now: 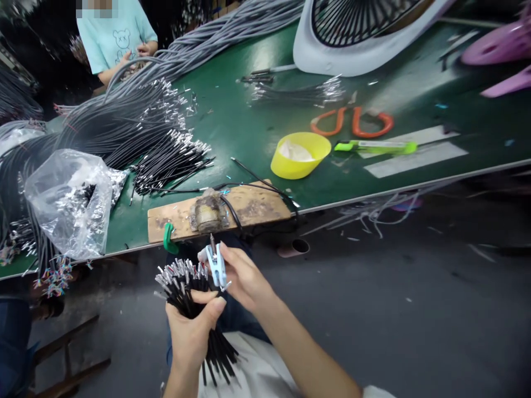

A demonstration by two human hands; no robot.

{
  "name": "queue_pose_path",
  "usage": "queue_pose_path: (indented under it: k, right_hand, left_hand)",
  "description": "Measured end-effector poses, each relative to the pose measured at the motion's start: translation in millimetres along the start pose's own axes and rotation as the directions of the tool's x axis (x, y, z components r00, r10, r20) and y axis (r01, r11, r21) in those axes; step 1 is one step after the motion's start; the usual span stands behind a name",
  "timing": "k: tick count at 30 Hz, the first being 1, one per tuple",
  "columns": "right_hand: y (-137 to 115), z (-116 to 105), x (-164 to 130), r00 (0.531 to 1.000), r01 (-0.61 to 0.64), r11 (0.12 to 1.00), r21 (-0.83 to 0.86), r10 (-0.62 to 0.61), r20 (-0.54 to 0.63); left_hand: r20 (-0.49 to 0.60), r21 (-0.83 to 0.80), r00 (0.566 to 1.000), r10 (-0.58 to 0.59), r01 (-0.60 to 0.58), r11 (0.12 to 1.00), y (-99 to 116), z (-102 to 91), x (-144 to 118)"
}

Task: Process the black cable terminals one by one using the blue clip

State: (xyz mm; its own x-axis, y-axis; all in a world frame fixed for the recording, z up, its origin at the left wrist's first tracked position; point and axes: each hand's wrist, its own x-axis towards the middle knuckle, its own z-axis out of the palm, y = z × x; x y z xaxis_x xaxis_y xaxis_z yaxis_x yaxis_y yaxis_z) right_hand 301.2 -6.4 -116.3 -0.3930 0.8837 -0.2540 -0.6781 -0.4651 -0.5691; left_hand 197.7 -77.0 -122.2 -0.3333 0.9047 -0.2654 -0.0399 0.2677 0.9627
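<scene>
Left hand [191, 331] wraps a bundle of short black wires [188, 290], fingers curled tight round the middle, thumb pressed across the front; metal-tipped ends fan out above the fingers, plain black tails hang below the palm toward the lap. Right hand [243, 276] sits just right of the bundle, fingers pinching a small pale-blue clip tool [217, 265] w/ its metal nose pointing up, touching or v. near the top-right tips; can't tell if a wire end is in its nose. Progress, as a guess: early to mid. Bundle in hand looks full & nothing shows which tips are worked and which aren't, while big heaps of similar tipped black wires [166, 149] lie on the green desk [232, 116] well beyond the fingers, up and left, so lots seems left. Look of the bundle: thin stiff black leads, shiny silver ends, uneven heights, splayed like a brush. Just above the fingers, on the desk edge: a wooden board [253, 207] w/ a grimy block [208, 213] and a green clamp [168, 237]. Further up-right a yellow bowl [299, 155]; far left a clear plastic bag [68, 202]. Another person in a teal shirt [111, 34] works across the desk, hands on grey cables [232, 30].
</scene>
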Motion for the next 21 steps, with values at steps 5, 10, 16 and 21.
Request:
queue_pose_path:
  k: [5,10,16,21]
  right_hand:
    - [8.1,-18.3,-0.5,0.998,-0.040,0.985,0.169,0.047,-0.035]
    - [12.8,-46.3,-11.5,0.979,0.038,0.996,0.086,-0.019,-0.203]
    - [14.5,-40.2,-41.1,0.834,0.381,0.750,-0.541,-0.531,-0.148]
    - [13.6,-11.2,-48.6,0.727,0.527,0.180,-0.831,-0.601,0.331]
  left_hand:
    - [0.103,-0.024,0.977,-0.185,0.189,0.982,2.4,-10.2,13.5]
    - [0.098,-0.098,0.966,-0.240,0.249,0.963,5.2,-12.5,3.0]
    - [0.039,-0.073,0.984,-0.176,0.179,0.981,-5.7,-6.2,-21.0]
    - [0.092,-0.020,0.980,-0.177,0.180,0.983,-9.7,-3.2,-23.8]
